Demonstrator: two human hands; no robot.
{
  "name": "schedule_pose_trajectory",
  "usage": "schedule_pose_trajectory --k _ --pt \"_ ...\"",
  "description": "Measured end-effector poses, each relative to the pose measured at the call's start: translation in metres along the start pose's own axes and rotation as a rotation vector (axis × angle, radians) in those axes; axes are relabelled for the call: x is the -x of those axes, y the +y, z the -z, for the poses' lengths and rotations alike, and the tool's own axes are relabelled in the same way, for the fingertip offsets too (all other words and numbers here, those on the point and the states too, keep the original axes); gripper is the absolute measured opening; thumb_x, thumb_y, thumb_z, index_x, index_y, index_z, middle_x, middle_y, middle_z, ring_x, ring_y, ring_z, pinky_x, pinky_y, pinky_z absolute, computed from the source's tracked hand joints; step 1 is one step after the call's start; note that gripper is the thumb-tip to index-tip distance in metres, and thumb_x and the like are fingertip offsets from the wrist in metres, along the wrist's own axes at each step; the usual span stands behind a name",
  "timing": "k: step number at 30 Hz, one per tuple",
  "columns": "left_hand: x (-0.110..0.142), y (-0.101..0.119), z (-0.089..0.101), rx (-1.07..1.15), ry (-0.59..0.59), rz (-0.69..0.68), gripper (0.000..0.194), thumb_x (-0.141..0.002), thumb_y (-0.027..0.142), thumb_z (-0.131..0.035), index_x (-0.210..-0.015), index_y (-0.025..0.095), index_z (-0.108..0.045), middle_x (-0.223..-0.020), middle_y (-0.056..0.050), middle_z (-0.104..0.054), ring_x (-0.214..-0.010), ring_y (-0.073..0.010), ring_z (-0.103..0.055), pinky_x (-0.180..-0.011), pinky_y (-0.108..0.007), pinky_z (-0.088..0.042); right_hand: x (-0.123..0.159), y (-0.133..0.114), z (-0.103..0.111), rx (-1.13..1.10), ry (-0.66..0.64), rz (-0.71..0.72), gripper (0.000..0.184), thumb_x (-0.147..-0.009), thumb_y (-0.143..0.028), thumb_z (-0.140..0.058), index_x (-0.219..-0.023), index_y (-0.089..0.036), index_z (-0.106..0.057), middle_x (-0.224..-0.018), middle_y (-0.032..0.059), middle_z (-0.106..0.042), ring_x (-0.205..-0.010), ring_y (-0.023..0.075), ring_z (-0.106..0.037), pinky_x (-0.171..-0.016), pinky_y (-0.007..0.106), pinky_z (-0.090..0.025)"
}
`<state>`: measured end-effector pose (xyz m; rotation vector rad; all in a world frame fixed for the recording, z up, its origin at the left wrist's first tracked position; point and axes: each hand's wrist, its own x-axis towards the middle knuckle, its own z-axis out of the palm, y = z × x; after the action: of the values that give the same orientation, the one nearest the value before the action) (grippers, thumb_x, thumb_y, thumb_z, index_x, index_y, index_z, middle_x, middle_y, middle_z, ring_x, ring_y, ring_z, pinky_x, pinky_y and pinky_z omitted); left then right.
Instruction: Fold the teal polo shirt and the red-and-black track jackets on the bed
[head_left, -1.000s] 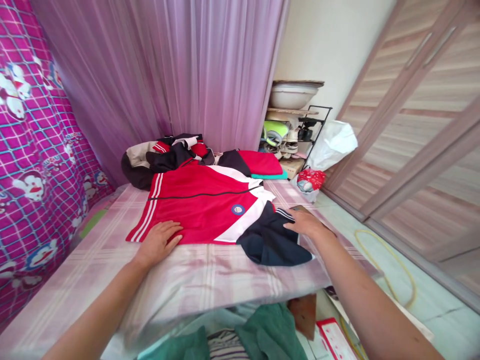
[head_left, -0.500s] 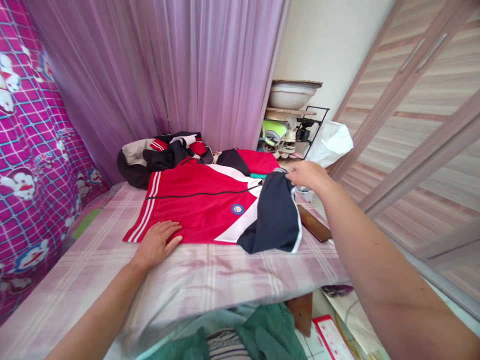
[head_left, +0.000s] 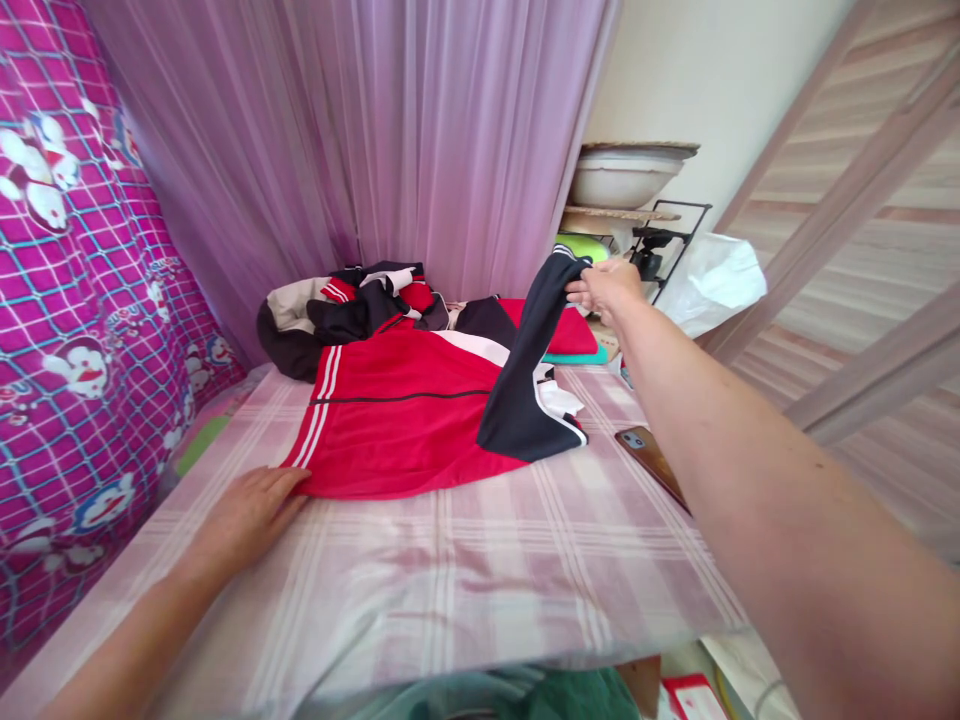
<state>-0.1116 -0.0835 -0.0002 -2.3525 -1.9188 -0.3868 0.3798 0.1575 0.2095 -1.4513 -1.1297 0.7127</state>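
A red zip jacket (head_left: 405, 440) with white stripes along its hem lies spread on the plaid bed cover. My right hand (head_left: 611, 288) pinches the dark navy sleeve (head_left: 525, 370) near its striped cuff and holds it raised above the jacket's shoulder end. The sleeve slants up from the red front, and its white-edged lower part rests on the cover. My left hand (head_left: 251, 510) lies with fingers stretched out at the jacket's near hem corner, fingertips touching the fabric. The round badge on the chest is hidden behind the sleeve.
A pile of dark and red clothes (head_left: 367, 305) sits at the back by the purple curtain (head_left: 390, 130). Folded red and teal clothing (head_left: 577, 345) lies behind the sleeve. A phone (head_left: 652, 465) is on the right. Beyond stand a rack with a basin (head_left: 626, 178) and a white bag (head_left: 716, 285).
My right hand has lifted the sleeve's cuff end up and drawn it over the jacket, covering the badge. My left hand has slid left to the hem corner.
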Motion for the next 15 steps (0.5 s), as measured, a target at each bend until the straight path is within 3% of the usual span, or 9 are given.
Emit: schedule_pose_trajectory --k 4,9,13,15 --pt "-0.02 -0.004 0.013 0.015 -0.011 0.039 0.043 -0.088 0.05 -0.038 -0.1 0.024 -0.07 -0.098 -0.011 -0.076 -0.093 -0.031 -0.07 -0.09 -0.046 -0.053 -0.015 -0.001 -0.012 0.037 0.083 0.022 0.022 -0.096 -0.014 -0.045 -0.117 -0.016 -0.05 -0.089 0.0083 -0.073 -0.064 0.0126 -0.069 -0.044 0.014 -0.046" --pt "-0.074 -0.006 0.038 -0.048 -0.091 0.088 0.041 -0.089 0.05 -0.041 -0.104 0.026 -0.071 -0.103 -0.008 -0.076 -0.097 -0.0301 -0.069 -0.089 -0.042 -0.051 -0.048 0.002 -0.03 -0.021 0.138 0.127 0.034 -0.098 -0.015 -0.038 -0.132 -0.017 -0.045 -0.103 0.0079 -0.069 -0.082 0.0124 -0.07 -0.061 0.02 -0.054" --pt "-0.112 -0.002 0.039 -0.105 -0.136 0.246 0.041 -0.088 0.051 -0.047 -0.111 0.026 -0.07 -0.098 -0.008 -0.076 -0.097 -0.0313 -0.069 -0.087 -0.042 -0.051 -0.054 0.021 -0.043 0.057 -0.065 0.133 0.053 -0.091 -0.014 -0.055 -0.141 -0.018 -0.042 -0.109 0.0067 -0.067 -0.088 0.0134 -0.067 -0.065 0.024 -0.057" --pt "-0.116 -0.002 0.029 -0.024 -0.085 0.325 0.044 -0.086 0.051 -0.05 -0.118 0.025 -0.067 -0.105 -0.008 -0.074 -0.098 -0.0298 -0.068 -0.087 -0.041 -0.052 -0.044 0.038 -0.04 0.153 -0.179 0.084 0.067 -0.086 -0.012 -0.061 -0.148 -0.021 -0.035 -0.108 0.0061 -0.069 -0.085 0.0146 -0.067 -0.065 0.026 -0.057"
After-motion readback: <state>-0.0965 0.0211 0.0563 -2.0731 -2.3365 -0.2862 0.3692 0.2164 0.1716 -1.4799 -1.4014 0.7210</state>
